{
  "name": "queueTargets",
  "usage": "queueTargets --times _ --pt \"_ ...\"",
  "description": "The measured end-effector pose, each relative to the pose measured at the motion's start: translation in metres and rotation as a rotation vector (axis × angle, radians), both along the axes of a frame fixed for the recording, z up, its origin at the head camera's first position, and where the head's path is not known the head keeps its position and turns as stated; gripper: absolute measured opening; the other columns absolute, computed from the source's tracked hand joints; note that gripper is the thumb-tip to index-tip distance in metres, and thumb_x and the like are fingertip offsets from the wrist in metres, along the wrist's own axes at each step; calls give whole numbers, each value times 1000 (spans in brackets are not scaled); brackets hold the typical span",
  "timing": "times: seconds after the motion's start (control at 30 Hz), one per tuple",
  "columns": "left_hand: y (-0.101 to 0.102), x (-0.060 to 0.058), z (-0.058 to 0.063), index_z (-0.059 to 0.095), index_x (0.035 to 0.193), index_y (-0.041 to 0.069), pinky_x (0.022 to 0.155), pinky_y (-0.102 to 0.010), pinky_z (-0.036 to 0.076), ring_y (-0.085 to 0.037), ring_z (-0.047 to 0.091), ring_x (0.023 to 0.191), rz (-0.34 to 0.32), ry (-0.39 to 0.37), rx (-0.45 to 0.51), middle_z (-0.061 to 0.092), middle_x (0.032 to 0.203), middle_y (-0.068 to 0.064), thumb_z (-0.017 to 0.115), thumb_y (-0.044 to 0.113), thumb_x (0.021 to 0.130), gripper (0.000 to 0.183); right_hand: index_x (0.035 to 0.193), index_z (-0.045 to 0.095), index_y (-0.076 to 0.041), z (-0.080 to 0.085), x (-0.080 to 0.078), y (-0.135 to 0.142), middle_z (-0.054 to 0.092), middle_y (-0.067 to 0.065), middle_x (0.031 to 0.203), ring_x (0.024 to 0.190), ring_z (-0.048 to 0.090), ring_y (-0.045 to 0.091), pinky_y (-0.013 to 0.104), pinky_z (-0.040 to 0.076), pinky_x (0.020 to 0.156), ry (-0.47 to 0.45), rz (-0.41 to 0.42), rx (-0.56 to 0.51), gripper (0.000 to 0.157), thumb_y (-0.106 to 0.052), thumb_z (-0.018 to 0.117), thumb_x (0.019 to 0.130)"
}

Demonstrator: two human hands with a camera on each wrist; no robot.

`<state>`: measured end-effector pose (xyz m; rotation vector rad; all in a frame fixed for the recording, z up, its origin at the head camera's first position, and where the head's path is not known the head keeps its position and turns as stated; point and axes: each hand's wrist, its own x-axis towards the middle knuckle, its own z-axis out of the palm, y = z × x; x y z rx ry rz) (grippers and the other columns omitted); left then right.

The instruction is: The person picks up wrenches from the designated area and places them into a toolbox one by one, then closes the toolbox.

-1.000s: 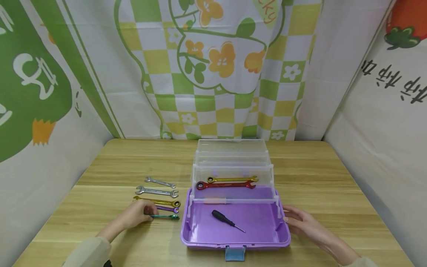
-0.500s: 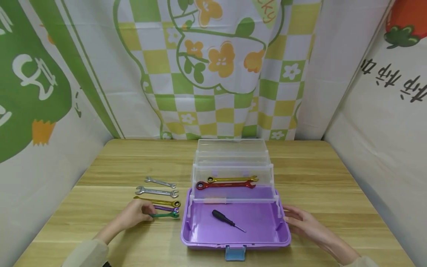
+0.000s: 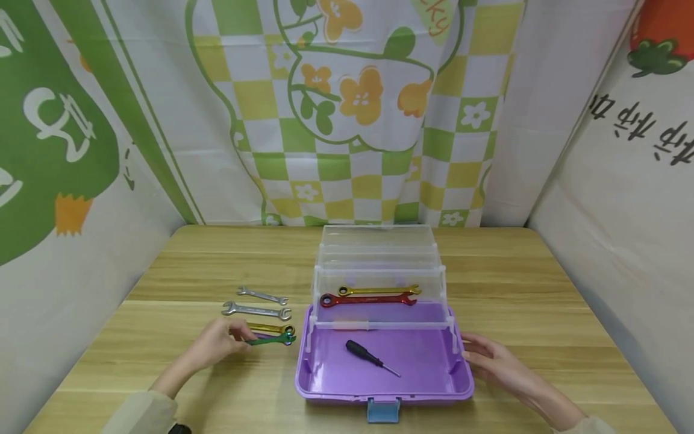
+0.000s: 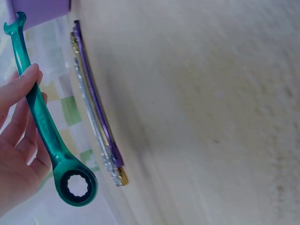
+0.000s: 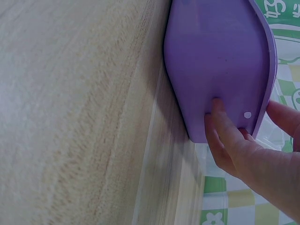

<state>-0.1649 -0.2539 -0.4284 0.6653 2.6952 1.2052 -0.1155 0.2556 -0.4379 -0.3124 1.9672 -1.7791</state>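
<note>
In the left wrist view, my left hand (image 4: 21, 126) pinches a green ratcheting combination wrench (image 4: 44, 119) between thumb and fingers, its ring end toward the camera. The head view puts this hand left of the purple toolbox (image 3: 384, 398), just in front of a yellow wrench (image 3: 265, 328) and a mostly covered purple wrench (image 4: 93, 91). Behind those lie two silver open-end wrenches, a larger one (image 3: 257, 310) and a smaller one (image 3: 262, 296). My right hand (image 5: 248, 150) rests extended fingers on the toolbox's outer end wall, thumb tip at the rim.
The toolbox stands open, its clear trays (image 3: 379, 250) raised at the back. A red wrench (image 3: 368, 299) and a small yellow wrench (image 3: 379, 290) lie in a tray. A black-handled screwdriver (image 3: 363, 353) lies on the box floor. Patterned curtains (image 3: 336, 199) hang behind the table.
My left hand has lifted the green wrench from the table and moved it slightly back, where it now overlaps the purple wrench. The right hand stays at the toolbox.
</note>
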Motion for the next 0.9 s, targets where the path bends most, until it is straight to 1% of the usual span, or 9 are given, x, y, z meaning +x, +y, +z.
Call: queueTargets --times 0.2,0.3,0.5,0.6,0.73,0.8,0.9 --pt "5 2 8 65 77 2 50 -21 44 -7 50 60 32 1 13 60 71 -6 67 -7 67 14 131 8 19 0 -1 0 23 40 130 117 39 39 33 40 92 -15 -9 23 64 -17 45 92" --pt "9 0 12 65 76 2 52 -21 45 -6 50 61 32 19 18 61 72 -7 67 -6 67 13 131 8 18 0 -1 0 23 40 130 117 38 40 33 40 92 -19 -15 36 65 -18 45 92" --pt "15 -3 19 66 76 5 54 -21 45 -4 50 63 35 66 6 63 74 -1 70 -3 67 12 131 8 18 1 0 0 22 40 130 117 37 42 34 40 92 -14 -15 30 64 -16 45 92" --pt "20 -4 24 67 76 7 53 -21 43 -5 49 62 65 79 -12 61 72 1 71 -1 67 13 131 7 18 1 0 0 22 40 130 117 37 43 35 40 92 -13 -15 27 64 -16 45 92" --pt "28 -7 32 68 77 7 49 -21 41 -8 49 61 90 73 -14 60 70 1 71 1 67 12 131 7 19 0 1 -1 22 41 130 117 38 42 34 40 92 -18 -19 22 65 -17 46 92" --pt "32 -9 34 68 77 8 48 -21 40 -8 49 61 88 58 -16 60 71 1 71 3 69 11 130 8 19 0 2 -1 22 41 129 116 39 41 33 41 91 -16 -21 17 65 -17 46 92" --pt "38 -13 37 68 78 10 49 -22 42 -8 50 63 68 60 -27 61 73 1 71 4 70 10 130 8 20 -1 2 -1 22 42 129 115 40 40 32 42 90 -3 -19 9 65 -17 46 91"
